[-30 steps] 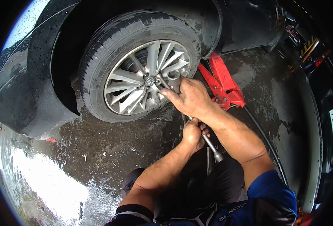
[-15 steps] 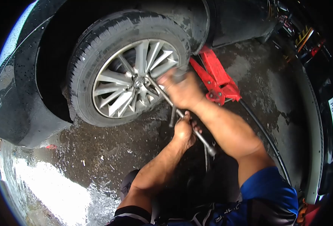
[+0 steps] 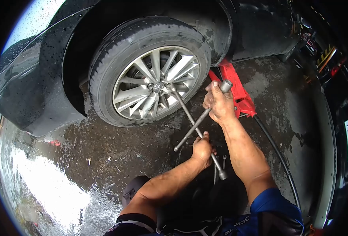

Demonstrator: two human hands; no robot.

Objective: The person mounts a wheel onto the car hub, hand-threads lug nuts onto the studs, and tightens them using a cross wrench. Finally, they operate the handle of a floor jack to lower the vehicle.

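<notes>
My left hand point(image 3: 203, 148) has its fingers wrapped around one shaft of the cross-shaped wrench point(image 3: 185, 111), on the near side of the wheel point(image 3: 156, 67). My right hand point(image 3: 220, 104) has its fingers curled around another arm, just below a hollow socket point(image 3: 224, 87), well out from the wheel. The wrench's far end meets the wheel beside its centre cap point(image 3: 158, 87); I can't tell whether a nut is inside. A red jack point(image 3: 239, 88) is beside the wheel, which sits in the wheel arch point(image 3: 217, 33) of the black car point(image 3: 32, 98).
</notes>
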